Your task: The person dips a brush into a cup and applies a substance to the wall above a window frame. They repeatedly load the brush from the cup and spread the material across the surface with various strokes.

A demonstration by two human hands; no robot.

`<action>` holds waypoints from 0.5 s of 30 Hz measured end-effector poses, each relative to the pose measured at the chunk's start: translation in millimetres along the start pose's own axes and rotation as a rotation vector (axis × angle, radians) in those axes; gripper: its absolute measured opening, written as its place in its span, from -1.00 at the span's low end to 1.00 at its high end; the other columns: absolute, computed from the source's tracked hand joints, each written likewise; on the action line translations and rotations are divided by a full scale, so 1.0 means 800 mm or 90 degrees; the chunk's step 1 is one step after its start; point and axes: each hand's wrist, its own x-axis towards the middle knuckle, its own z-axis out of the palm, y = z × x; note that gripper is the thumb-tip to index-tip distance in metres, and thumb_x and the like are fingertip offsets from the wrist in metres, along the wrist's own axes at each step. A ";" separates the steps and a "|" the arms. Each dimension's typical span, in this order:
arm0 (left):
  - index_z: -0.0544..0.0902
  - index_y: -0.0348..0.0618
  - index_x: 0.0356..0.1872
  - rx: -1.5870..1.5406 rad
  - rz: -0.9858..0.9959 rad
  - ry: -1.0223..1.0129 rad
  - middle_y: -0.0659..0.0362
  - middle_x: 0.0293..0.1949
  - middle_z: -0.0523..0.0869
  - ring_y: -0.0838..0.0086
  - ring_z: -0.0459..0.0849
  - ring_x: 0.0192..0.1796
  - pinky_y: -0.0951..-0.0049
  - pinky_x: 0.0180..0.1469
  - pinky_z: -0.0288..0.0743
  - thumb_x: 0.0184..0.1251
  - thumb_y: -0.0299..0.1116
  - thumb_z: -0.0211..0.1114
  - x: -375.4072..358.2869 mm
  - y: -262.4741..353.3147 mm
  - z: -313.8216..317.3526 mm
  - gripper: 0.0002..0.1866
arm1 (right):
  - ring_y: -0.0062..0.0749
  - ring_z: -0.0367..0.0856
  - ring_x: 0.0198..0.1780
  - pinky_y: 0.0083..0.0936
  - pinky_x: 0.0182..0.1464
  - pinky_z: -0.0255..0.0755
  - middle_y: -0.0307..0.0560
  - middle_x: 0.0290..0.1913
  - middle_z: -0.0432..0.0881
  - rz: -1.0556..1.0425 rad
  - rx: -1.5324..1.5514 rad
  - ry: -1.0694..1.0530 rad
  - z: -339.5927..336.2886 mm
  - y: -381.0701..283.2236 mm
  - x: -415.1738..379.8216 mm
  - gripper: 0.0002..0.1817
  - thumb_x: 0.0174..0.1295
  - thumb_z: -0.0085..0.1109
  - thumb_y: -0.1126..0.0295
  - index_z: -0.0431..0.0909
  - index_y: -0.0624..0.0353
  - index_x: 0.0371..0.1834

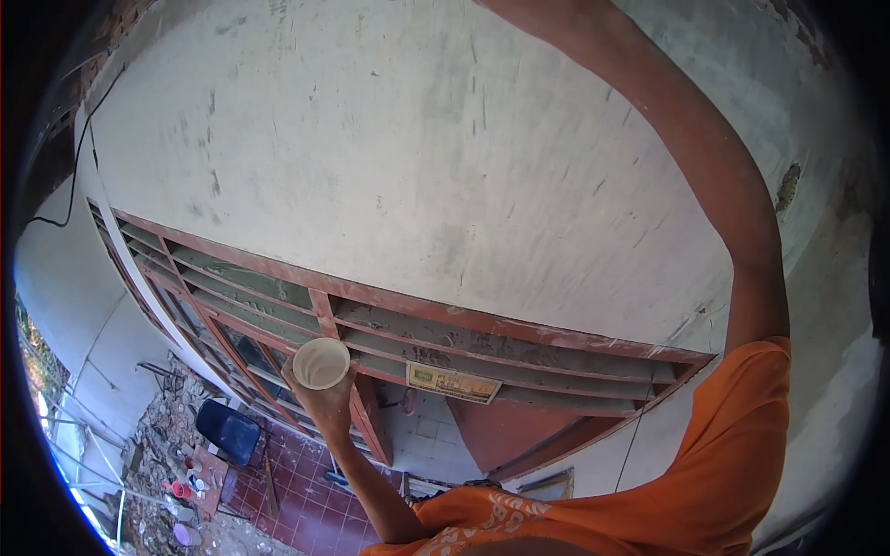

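My left hand [326, 404] is wrapped round a white, round tub [322, 363], its open mouth turned toward me; what is inside looks whitish and cannot be made out clearly. It is held out in front of the red-brown window frame [324, 313]. My right arm stretches up across the wall, and the hand itself is past the top edge of the view. Pale, patchy paint with dark scuffs covers the wall [417, 157] before me.
Slatted vents [519, 371] run below the wall, with a small yellowish sign [453, 382] on them. Far below are a red tiled floor [301, 496], a dark blue chair [228, 432], and rubble [167, 422]. A black cable [76, 176] hangs at left.
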 end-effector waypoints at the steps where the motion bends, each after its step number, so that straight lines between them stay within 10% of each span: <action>1: 0.34 -0.25 0.22 -0.002 0.000 0.002 0.04 0.07 0.48 0.23 0.55 0.12 0.24 0.24 0.43 -0.12 -0.35 0.71 0.000 0.002 0.000 -0.13 | -0.37 0.75 -0.29 -0.40 -0.39 0.62 -0.09 -0.34 0.69 -0.023 0.016 -0.077 0.003 -0.011 -0.008 -0.86 0.28 0.24 0.39 0.67 0.12 -0.14; 3: 0.34 -0.25 0.21 -0.012 -0.005 0.013 0.04 0.06 0.50 0.24 0.56 0.12 0.24 0.24 0.43 -0.13 -0.35 0.71 0.000 0.006 -0.003 -0.13 | -0.70 0.54 -0.52 -0.66 -0.54 0.39 -0.28 -0.50 0.59 -0.169 -0.097 -0.008 0.051 -0.042 -0.051 -0.84 0.33 0.25 0.32 0.51 0.03 -0.40; 8: 0.33 -0.25 0.23 0.007 0.006 0.034 0.03 0.06 0.53 0.24 0.57 0.12 0.25 0.25 0.43 -0.12 -0.35 0.71 0.007 0.001 -0.018 -0.12 | -0.54 0.58 -0.49 -0.57 -0.55 0.43 -0.20 -0.50 0.52 -0.234 0.155 -0.078 -0.035 -0.216 -0.139 -0.80 0.16 0.29 0.39 0.43 0.15 -0.44; 11: 0.33 -0.25 0.24 0.025 0.007 0.064 0.02 0.07 0.54 0.24 0.57 0.12 0.26 0.25 0.43 -0.11 -0.34 0.71 0.007 0.001 -0.028 -0.11 | -0.54 0.65 -0.49 -0.60 -0.63 0.47 -0.05 -0.43 0.64 -0.252 0.357 -0.258 -0.097 -0.272 -0.161 -0.75 0.40 0.15 0.29 0.45 0.09 -0.45; 15: 0.33 -0.25 0.24 0.044 -0.009 0.089 0.02 0.06 0.56 0.25 0.58 0.12 0.26 0.25 0.43 -0.12 -0.31 0.72 0.011 -0.001 -0.040 -0.10 | -0.42 0.65 -0.59 -0.46 -0.62 0.51 -0.14 -0.53 0.62 -0.042 0.675 -0.325 -0.090 -0.281 -0.143 -0.76 0.46 0.10 0.19 0.60 0.00 -0.36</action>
